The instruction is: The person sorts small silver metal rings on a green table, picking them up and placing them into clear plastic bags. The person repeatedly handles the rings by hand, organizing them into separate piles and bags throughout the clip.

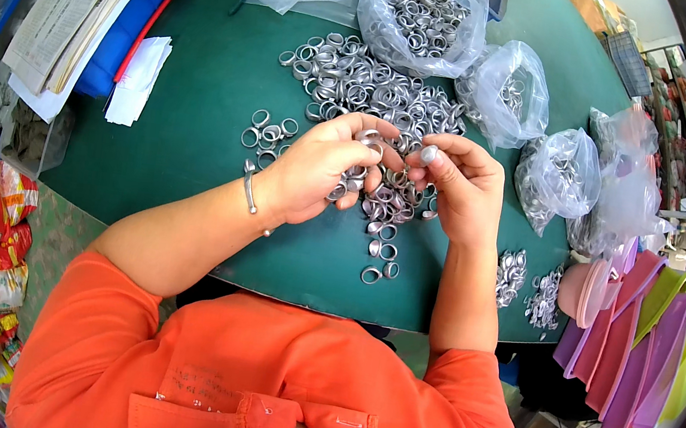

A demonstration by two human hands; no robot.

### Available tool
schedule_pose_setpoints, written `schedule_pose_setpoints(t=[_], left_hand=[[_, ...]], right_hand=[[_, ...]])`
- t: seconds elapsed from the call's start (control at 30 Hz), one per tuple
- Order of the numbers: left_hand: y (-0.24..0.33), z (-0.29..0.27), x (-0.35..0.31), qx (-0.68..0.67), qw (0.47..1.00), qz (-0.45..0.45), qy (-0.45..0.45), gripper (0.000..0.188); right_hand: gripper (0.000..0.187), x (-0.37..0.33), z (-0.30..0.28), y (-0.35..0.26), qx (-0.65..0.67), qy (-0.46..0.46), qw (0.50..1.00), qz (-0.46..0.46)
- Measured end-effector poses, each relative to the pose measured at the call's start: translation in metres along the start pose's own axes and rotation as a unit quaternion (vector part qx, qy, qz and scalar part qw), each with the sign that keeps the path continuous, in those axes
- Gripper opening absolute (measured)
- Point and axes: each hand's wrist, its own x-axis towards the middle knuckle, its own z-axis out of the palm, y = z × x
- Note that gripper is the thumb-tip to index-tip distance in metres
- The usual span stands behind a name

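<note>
Head view shows us the left hand (315, 165) clamped around several silver-grey metal rings (353, 181) over the green bench (188, 72). Should that grip loosen, we judge, rings could drop and mix into the loose heap of grey metal rings (385, 90) around it. Fingers partly hide the held rings; we cannot tell whether the right hand (463, 187) pinches one.

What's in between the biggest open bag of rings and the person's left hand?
A big heap of grey rings lies on the table between the open bag and the left hand. The head view shows it.
</note>
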Motion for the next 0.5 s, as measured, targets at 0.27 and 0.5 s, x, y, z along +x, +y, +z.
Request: schedule_pose_setpoints(t=[0.27,0.5], left_hand=[[-0.0069,-0.0021,-0.0006,0.007,0.999,0.041,0.000,0.036],[0.0007,0.0034,-0.0039,0.009,1.000,0.025,-0.008,0.026]], right_hand=[[0.017,0.0029,-0.0062,0.0007,0.131,-0.036,0.986,0.098],[0.016,0.0037,-0.0086,0.0023,0.145,-0.038,0.983,0.109]])
